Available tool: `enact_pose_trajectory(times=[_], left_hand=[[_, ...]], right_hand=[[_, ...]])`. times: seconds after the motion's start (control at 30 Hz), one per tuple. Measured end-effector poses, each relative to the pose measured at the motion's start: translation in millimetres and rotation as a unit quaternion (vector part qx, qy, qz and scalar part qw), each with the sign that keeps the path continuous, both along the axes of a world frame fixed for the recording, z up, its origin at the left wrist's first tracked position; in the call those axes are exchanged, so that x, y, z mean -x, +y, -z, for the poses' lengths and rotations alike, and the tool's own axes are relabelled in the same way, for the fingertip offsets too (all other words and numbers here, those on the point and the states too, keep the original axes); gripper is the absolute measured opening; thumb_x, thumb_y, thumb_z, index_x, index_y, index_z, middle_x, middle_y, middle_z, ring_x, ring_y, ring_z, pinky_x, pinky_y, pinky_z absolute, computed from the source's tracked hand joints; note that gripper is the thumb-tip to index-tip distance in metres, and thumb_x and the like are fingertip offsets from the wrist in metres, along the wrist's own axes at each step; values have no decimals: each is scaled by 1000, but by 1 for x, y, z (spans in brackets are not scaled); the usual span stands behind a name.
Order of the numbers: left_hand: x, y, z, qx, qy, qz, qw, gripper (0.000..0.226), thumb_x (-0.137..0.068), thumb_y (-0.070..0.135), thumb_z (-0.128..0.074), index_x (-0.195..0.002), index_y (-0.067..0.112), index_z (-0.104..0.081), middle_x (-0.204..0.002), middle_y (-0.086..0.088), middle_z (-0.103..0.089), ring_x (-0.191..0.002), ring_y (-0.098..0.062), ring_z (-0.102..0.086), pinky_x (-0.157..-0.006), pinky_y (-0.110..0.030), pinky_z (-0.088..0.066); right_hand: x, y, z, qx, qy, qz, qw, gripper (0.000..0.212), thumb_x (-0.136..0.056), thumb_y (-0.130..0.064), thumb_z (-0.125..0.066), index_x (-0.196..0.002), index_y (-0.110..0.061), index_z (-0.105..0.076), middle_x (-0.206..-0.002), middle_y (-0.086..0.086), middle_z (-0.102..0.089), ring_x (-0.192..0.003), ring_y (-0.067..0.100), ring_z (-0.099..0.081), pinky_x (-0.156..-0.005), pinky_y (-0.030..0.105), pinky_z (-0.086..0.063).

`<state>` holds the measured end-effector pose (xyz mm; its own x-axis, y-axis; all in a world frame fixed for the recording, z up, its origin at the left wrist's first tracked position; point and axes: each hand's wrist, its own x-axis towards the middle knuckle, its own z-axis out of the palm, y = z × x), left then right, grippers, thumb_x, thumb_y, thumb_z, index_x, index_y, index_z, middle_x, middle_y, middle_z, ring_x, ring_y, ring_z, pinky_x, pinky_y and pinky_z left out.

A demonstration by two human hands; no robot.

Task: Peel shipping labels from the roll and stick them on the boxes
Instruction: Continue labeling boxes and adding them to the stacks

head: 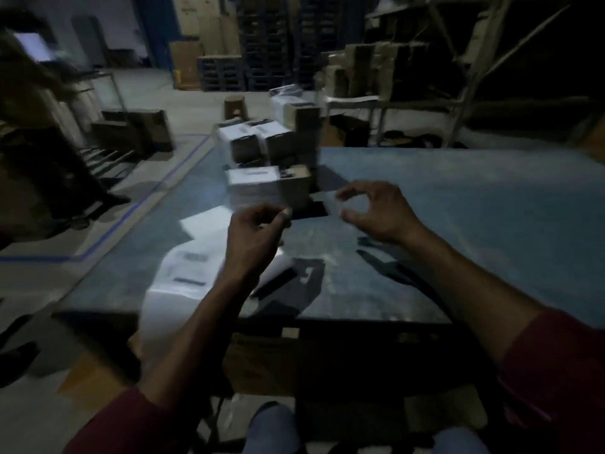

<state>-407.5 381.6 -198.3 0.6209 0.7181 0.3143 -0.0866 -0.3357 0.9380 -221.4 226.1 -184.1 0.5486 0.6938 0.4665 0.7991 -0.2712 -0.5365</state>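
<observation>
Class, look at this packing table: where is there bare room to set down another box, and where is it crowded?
The blue tabletop is bare to the right of the right hand, out to its far and right edges. The left side is crowded: label sheets lie near the left edge, a labelled box sits beyond the left hand, and more boxes are stacked behind it.

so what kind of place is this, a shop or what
Most likely a warehouse packing area: stacked brown cardboard cartons against the far wall, metal storage racking at right, and small white-labelled boxes on the blue-grey worktable.
</observation>
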Motion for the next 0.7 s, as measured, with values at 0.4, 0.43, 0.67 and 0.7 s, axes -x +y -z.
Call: enact_pose_trajectory(times=[0.4,0.43,0.67,0.7], left_hand=[[-210,-263,27,-130,86,268,951,11,-93,28,-77,-83,22,-79,-75,7,-75,-69,-10,-70,-73,-36,-61],[-217,-282,32,-141,92,278,946,12,-90,31,-77,-81,23,-77,-74,9,-74,-70,-9,-71,-71,-35,-61],[-231,-317,46,-152,153,259,941,16,-84,30,-71,-72,20,-74,-63,10,-73,-61,-7,-73,-62,-31,-61],[-231,-317,47,-109,148,274,944,18,-86,26,-71,-71,16,-74,-64,6,-74,-60,-11,-74,-61,-34,-63]], right_hand=[[-100,-365,1,17,18,420,907,23,-85,-18,-79,-108,-19,-78,-110,0,-77,-105,20,-71,-96,36,-55],[-106,-387,1,21,11,453,891,28,-84,-17,-79,-112,-17,-77,-114,4,-76,-108,25,-70,-96,36,-54],[-146,-474,-28,53,-159,619,767,48,-79,-33,-76,-124,-21,-66,-128,12,-54,-125,40,-44,-103,52,-38],[-152,-480,-33,80,-174,625,757,55,-77,-36,-77,-129,-22,-63,-132,10,-53,-126,39,-42,-102,52,-37]])
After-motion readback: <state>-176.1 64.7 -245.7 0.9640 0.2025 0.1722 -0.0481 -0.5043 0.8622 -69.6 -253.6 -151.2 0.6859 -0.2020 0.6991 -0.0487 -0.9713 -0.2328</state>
